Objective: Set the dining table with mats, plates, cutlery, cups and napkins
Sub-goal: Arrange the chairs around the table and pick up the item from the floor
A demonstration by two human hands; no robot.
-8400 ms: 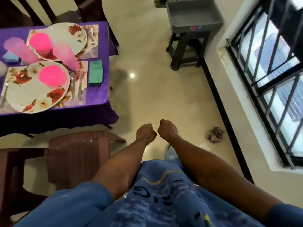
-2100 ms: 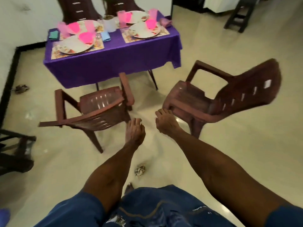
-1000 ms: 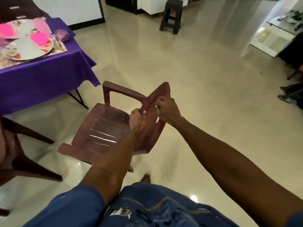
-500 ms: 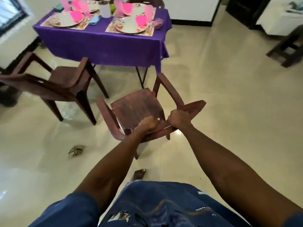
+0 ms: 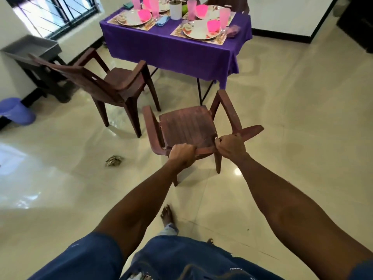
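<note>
Both hands grasp brown plastic armchair's backrest; set worktop lies ahead.

Left hand (image 5: 182, 155) and right hand (image 5: 230, 147) clench the top edge of the brown slatted plastic armchair (image 5: 186, 126). The purple-clothed worktop (image 5: 171, 47) carries floral plates (image 5: 198, 31), pink cups (image 5: 223, 15) and mats. Risk: shoving the armchair into the cloth overhang jolts the cups over; chair legs possibly off the glossy floor, unclear.

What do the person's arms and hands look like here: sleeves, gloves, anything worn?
Both forearms are bare. The left hand and right hand wear no gloves, and no rings or watch are visible. Short dark blue sleeves end around the elbows. The shirt front is blue with a pale printed pattern.
</note>
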